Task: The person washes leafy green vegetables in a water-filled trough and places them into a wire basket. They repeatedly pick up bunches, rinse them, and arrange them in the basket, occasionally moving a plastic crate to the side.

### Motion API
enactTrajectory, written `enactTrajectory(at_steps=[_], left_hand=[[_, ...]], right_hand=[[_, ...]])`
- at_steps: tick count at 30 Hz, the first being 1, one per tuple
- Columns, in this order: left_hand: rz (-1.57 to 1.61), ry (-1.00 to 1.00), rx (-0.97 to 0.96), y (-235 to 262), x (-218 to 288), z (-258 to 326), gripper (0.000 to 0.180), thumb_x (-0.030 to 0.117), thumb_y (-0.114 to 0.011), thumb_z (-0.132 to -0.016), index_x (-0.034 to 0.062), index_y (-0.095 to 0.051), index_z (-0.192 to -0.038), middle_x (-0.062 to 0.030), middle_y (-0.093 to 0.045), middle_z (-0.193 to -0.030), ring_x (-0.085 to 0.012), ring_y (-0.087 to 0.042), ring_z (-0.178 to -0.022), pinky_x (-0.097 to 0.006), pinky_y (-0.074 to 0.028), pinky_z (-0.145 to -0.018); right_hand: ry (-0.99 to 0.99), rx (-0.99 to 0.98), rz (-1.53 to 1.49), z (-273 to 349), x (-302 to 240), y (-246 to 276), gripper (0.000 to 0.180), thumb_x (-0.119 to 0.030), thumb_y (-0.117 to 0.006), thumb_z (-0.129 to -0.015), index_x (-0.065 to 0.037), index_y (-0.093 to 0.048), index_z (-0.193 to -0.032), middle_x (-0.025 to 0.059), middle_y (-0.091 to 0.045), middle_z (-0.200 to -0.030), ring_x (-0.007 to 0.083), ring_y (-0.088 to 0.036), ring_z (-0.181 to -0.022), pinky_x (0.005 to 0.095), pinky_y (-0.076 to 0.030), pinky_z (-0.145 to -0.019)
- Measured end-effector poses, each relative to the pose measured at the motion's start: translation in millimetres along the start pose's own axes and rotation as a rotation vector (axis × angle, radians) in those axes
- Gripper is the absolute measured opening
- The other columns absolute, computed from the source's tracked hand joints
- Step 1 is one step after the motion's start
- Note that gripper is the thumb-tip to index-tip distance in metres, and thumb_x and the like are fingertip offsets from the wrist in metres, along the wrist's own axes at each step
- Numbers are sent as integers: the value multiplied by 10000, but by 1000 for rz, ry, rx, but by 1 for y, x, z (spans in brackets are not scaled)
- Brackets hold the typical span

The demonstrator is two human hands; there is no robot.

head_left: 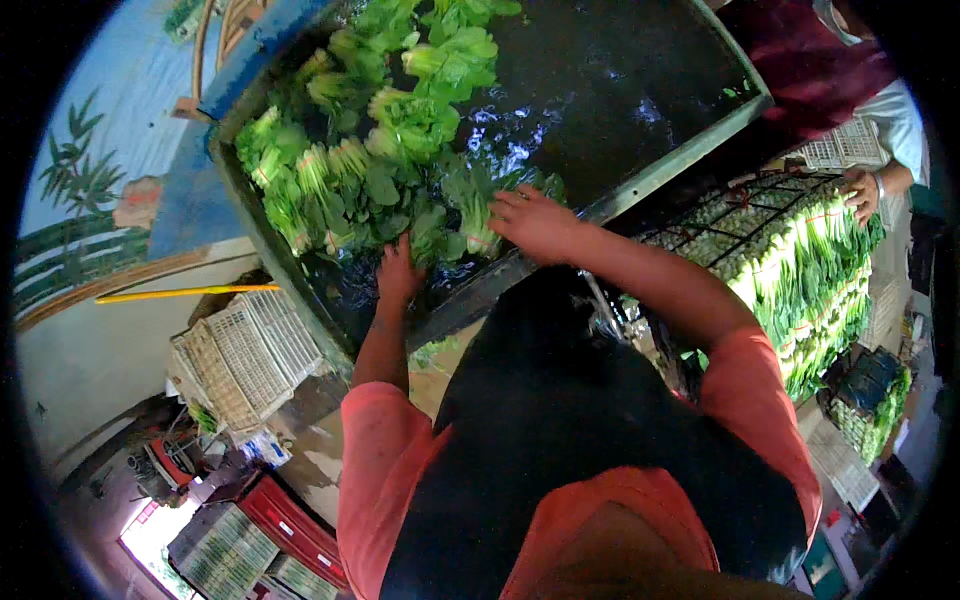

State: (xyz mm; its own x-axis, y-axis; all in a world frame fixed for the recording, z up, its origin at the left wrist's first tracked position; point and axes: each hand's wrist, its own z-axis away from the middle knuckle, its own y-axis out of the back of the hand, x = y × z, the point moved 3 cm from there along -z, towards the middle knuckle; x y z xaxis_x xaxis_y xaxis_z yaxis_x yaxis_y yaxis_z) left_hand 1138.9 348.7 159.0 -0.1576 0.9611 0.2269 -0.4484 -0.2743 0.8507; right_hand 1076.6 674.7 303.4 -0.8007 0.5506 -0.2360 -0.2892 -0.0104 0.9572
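I am watching both hands working in a dark water-filled washing trough (690, 150). The left hand (400, 272) is pressing into the floating bok choy bunches (345, 185) at the near edge, its fingers buried among the leaves, so I cannot tell whether they are gripping. The right hand (535, 220) is lying over a bunch at the trough rim, fingers spread and curling onto the greens without clearly closing.

By my reading, the washing is partway along: a good mass of greens is soaking on the left side of the water, while to the right stacked crates of bok choy (800, 270) are standing full, stems outward. Another person's hand (862, 192) is resting on that stack beside a white mesh crate (845, 145).

An empty white plastic crate (245, 355) is lying tilted on the ground to the left, with red crates (290, 520) below it. I am seeing no readable labels.
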Motion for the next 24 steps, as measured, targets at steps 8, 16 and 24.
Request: enactTrajectory(at_steps=[8,16,24], left_hand=[[1101,508,-385,-50,-54,-16,680,471,-670,-933,64,-449,-1431,-202,-618,-1197,-373,-677,-1011,-536,-554,-834],[494,-217,173,78,-13,44,486,252,-691,-933,131,-550,-1382,-176,-662,-1203,-417,-656,-996,-472,-543,-850],[188,-385,-182,43,91,-45,1000,197,-817,-807,235,-233,-1617,-242,-528,-1431,-471,-509,-1295,-517,-463,-1038]], right_hand=[[87,-108,150,-106,12,-107,554,-238,-708,-821,-147,-589,-1354,93,-568,-1405,333,-463,-1392,627,-254,-1184],[-344,-678,112,-112,74,-70,611,-513,-710,-787,-116,-692,-1251,125,-654,-1290,338,-604,-1211,535,-464,-1043],[-788,-398,-264,-93,109,-94,871,-665,-765,-692,-54,-613,-1294,161,-640,-1331,341,-615,-1227,477,-478,-1036]])
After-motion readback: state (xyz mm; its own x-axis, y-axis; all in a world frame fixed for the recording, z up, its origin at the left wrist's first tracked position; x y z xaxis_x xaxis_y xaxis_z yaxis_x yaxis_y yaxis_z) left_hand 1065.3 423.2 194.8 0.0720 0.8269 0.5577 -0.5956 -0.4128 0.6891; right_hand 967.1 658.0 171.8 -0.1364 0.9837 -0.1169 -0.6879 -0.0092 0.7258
